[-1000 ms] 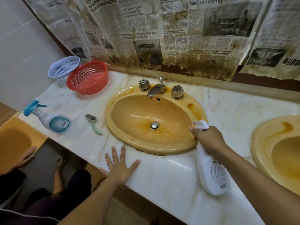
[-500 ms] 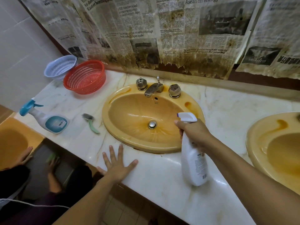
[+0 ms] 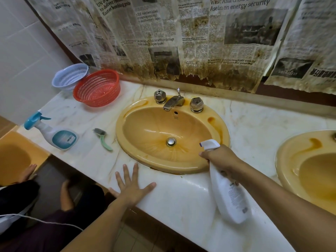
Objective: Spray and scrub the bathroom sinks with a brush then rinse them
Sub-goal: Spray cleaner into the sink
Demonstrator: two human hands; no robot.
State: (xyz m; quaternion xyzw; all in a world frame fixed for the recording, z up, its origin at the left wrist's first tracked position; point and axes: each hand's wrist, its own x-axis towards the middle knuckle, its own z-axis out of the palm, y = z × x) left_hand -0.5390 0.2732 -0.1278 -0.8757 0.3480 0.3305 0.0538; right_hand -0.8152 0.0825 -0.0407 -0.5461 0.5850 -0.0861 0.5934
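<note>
Over the yellow sink's (image 3: 127, 128) rim, my right hand (image 3: 222, 160) grips the white spray bottle (image 3: 229, 199); my left hand (image 3: 131, 186) lies flat, fingers spread, on the counter (image 3: 181, 200).

Dim, warm indoor light. Soft glare patches on the counter (image 3: 183, 190) front and streaks inside the middle sink (image 3: 156, 131). Lower left corner dark and smeared by blur. Centre sharp. Wide-angle bend curves the counter edge towards the frame borders.
</note>
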